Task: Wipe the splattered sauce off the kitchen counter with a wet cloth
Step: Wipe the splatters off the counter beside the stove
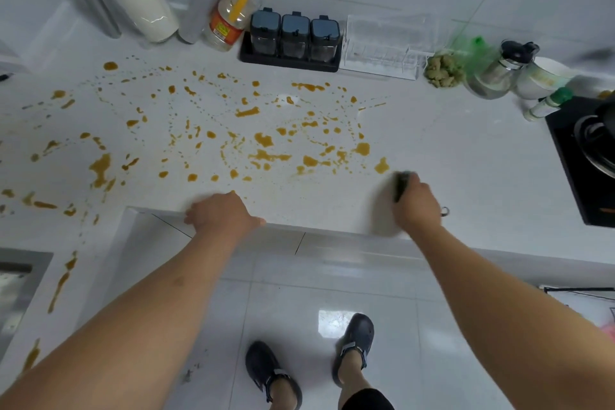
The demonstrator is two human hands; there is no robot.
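Note:
Orange-brown sauce (263,140) is splattered in many drops and blotches over the white kitchen counter (449,150), from the left end to about the middle right. My right hand (417,203) grips a dark green cloth (402,185) and presses it on the counter just right of the nearest blotches; the cloth is blurred and mostly hidden by my fingers. At the counter's front edge my left hand (221,213) rests with fingers curled over the rim.
Along the back wall stand a white bag (139,0), an oil bottle (236,7), a black rack of three spice jars (294,38), a clear tray (386,46) and bowls (539,76). A black stove (585,156) sits right. A sink (20,283) lies left.

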